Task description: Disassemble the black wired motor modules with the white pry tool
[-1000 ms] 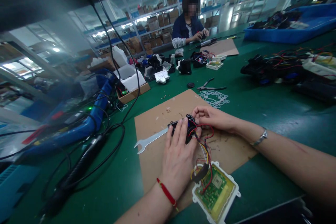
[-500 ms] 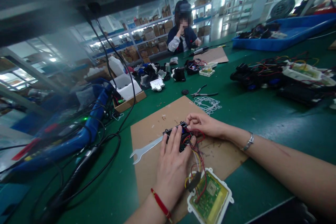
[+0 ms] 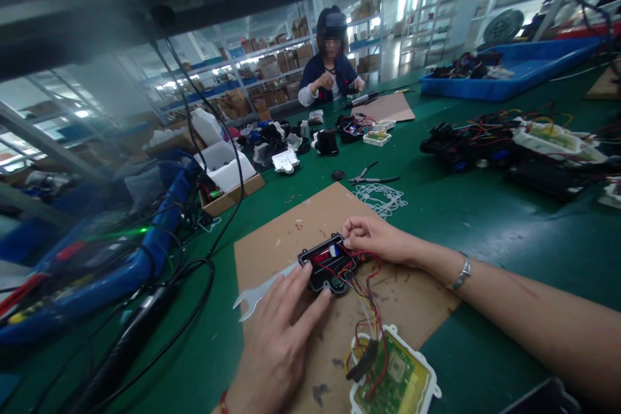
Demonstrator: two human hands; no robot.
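An open black plastic housing point(image 3: 317, 272) lies on the cardboard sheet, with red lit digits and a small blue-and-white part inside. My left hand point(image 3: 276, 336) is at its left end, fingers stretched and apart, the index fingertip and thumb touching its edge. At the upper right corner, my right hand point(image 3: 371, 237) has its fingers pinched together beside red wires; what is between them is hidden. Red, yellow and white wires point(image 3: 366, 301) run from the housing to a green circuit board point(image 3: 395, 369) in a white case. A flat open-end wrench point(image 3: 259, 294) lies partly under my left fingers.
Beyond the cardboard sheet point(image 3: 272, 233) lie a coil of pale cord point(image 3: 381, 198) and pliers point(image 3: 373, 179). Wired assemblies point(image 3: 504, 142) and a blue tray point(image 3: 524, 71) are on the right. Black cables point(image 3: 211, 265) hang at left. A person point(image 3: 330, 65) sits across the table.
My left hand has drawn back toward the lower left, uncovering the housing and its lit digits. My right hand stays at the housing's corner. The person across has lowered a hand from the face.
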